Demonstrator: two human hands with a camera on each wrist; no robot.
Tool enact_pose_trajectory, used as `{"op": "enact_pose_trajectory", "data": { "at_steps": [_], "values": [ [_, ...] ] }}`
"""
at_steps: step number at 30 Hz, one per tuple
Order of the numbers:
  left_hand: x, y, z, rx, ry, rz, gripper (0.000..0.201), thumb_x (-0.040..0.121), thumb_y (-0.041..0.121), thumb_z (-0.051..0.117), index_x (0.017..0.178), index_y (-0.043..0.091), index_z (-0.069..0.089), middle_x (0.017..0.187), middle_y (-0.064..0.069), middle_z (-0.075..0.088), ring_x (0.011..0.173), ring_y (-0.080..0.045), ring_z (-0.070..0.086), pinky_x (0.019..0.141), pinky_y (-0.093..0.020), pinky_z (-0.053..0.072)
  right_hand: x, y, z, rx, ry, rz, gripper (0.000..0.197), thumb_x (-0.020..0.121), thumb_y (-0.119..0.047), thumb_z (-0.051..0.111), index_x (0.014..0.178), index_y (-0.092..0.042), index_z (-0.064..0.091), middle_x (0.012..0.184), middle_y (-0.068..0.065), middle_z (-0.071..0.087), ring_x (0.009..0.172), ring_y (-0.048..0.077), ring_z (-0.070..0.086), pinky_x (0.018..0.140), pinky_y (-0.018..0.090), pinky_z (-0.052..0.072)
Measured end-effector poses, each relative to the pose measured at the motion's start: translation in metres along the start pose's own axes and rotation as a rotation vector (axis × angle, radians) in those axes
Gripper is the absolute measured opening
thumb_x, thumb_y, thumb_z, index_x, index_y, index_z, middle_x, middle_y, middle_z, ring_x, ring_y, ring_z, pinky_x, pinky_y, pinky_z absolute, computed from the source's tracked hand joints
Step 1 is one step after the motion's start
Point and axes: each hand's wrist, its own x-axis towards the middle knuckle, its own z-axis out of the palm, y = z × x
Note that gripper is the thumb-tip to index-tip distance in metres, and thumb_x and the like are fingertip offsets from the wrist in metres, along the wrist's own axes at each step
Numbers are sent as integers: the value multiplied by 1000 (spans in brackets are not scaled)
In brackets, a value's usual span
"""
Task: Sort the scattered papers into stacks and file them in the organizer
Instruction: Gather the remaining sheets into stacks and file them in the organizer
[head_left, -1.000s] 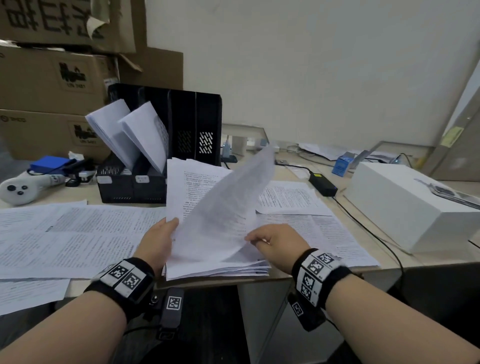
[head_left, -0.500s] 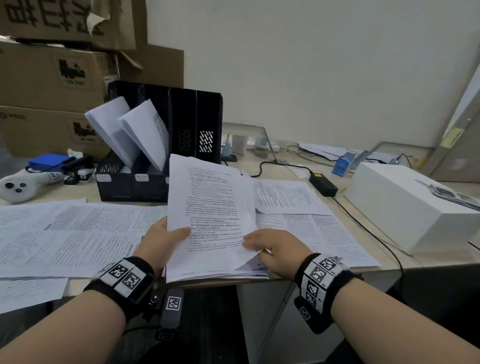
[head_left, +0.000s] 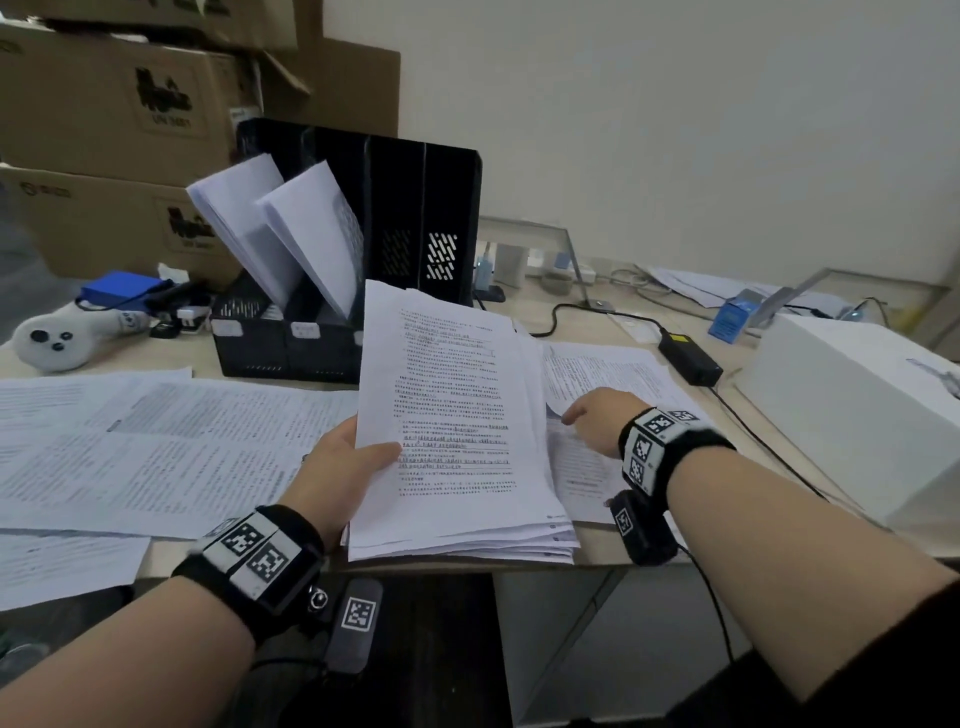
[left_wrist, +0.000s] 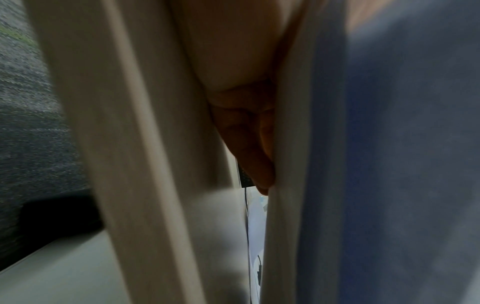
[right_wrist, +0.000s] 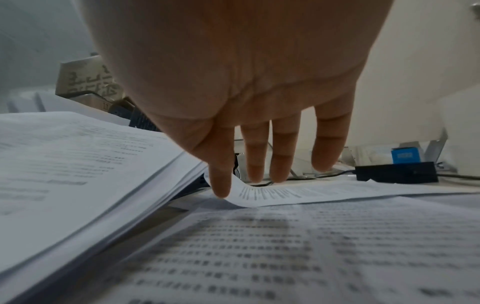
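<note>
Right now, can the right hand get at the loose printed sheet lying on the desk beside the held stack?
Probably yes. The right hand is open, its fingers already at the curled edge of the loose printed sheet; nothing lies between them. The thick paper stack stays in the left hand.

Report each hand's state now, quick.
Left hand: holds the paper stack, thumb on top.
Right hand: open, fingers straight, index fingertip touching a loose sheet on the desk.

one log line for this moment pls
left hand grips paper stack | right hand open, fingertip on loose sheet | organizer partly filled
</note>
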Motion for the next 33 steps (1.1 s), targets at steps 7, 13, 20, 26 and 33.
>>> {"op": "enact_pose_trajectory", "data": {
  "at_steps": [7, 13, 20, 26, 33],
  "values": [
    [2, -2, 0, -38, -5, -5, 29, 98, 1, 58, 115, 22, 69, 107, 2, 80, 95, -22, 77, 77, -35, 59, 35, -14, 19, -126, -82, -41, 43, 96, -16, 40, 138, -12, 50, 148, 11, 44, 132, 36, 46, 109, 39, 38],
    [2, -2, 0, -43, -7, -4, 30, 98, -1, 56, 110, 23, 69, 102, 4, 80, 89, -20, 78, 70, -31, 59, 21, 1, 9, 430, 210, 75, 48, 102, -18, 45, 148, -6, 39, 153, 15, 40, 139, 33, 39, 113, 35, 29],
    [2, 0, 1, -45, 29, -67, 27, 98, 1, 55, 108, 20, 69, 108, -6, 79, 95, -30, 76, 80, -43, 58, -35, 7, 4, 838, 632, -186, 30, 96, -26, 55, 123, -28, 68, 116, -11, 65, 103, 9, 63, 94, 31, 52],
    [-4, 9, 5, -3, 107, -60, 22, 104, 12, 49, 112, 14, 69, 115, -9, 74, 96, -26, 72, 80, -37, 56, -85, -2, 32, 647, 527, -582, 17, 93, -18, 66, 105, -18, 78, 90, -11, 69, 85, 4, 63, 76, 12, 48],
    [-10, 14, 7, 18, 192, -94, 52, 105, 53, 38, 128, 14, 64, 119, -6, 62, 112, -27, 60, 111, -42, 42, -88, 8, 55, 598, 344, -609, 36, 86, -28, 73, 53, -36, 61, 61, -10, 66, 62, 8, 63, 63, 21, 47]
  ]
}}
